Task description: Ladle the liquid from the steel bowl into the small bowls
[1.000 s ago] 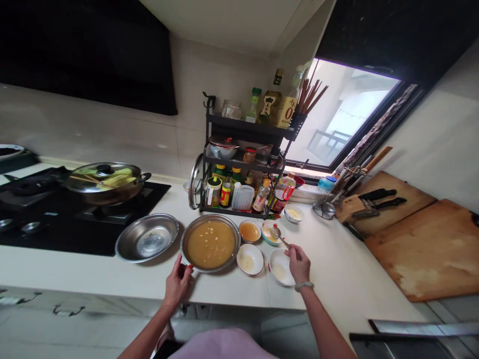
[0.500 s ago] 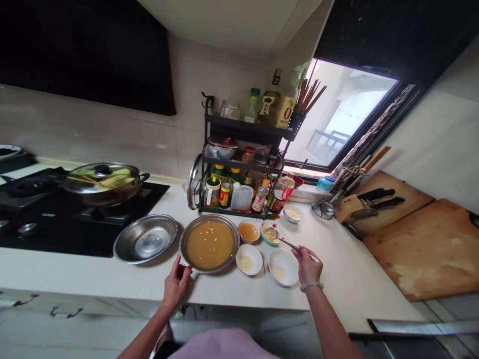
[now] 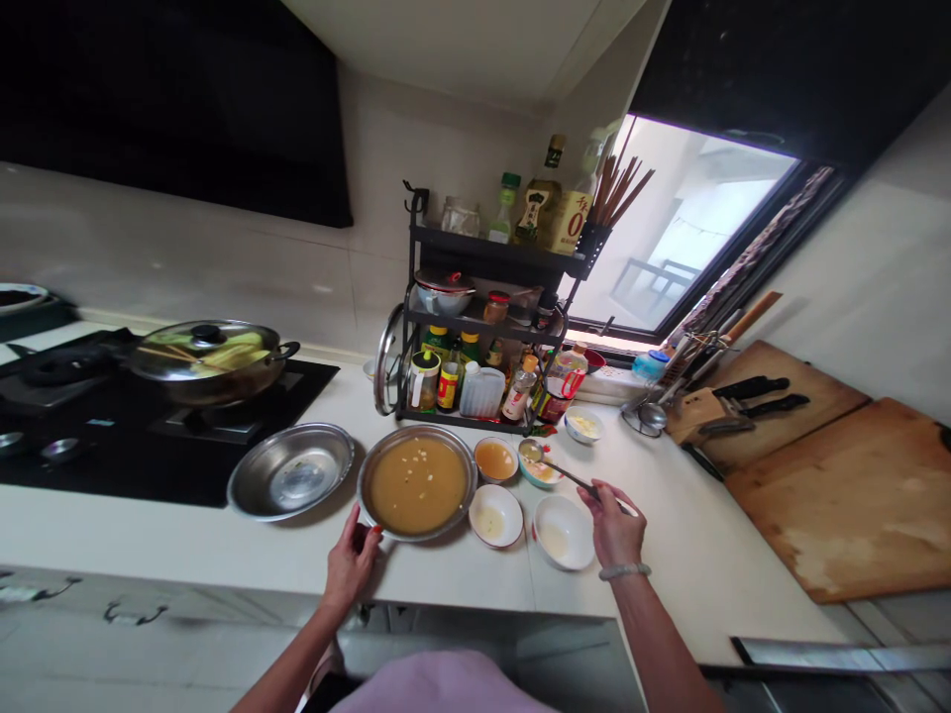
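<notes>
My left hand [image 3: 349, 560] grips the near rim of a round metal pan [image 3: 417, 482] filled with brown liquid and pale bits. My right hand [image 3: 613, 522] pinches the handle of a metal spoon [image 3: 557, 467], whose loaded bowl hovers over a small patterned bowl [image 3: 539, 467]. To the right of the pan stand a small bowl of orange sauce [image 3: 494, 459] and two white bowls [image 3: 496, 515] [image 3: 563, 532], all on the white counter [image 3: 669, 535].
An empty steel basin [image 3: 291, 469] sits left of the pan. A lidded wok [image 3: 206, 358] is on the black hob. A black rack of bottles and jars [image 3: 482, 317] stands behind. Another small bowl [image 3: 582, 424], wooden cutting boards [image 3: 839, 485] and knives [image 3: 758, 396] lie to the right.
My right hand has drawn back to the right and lifted the spoon's bowl, now loaded, a little above the patterned bowl. My left hand stays on the pan's rim.
</notes>
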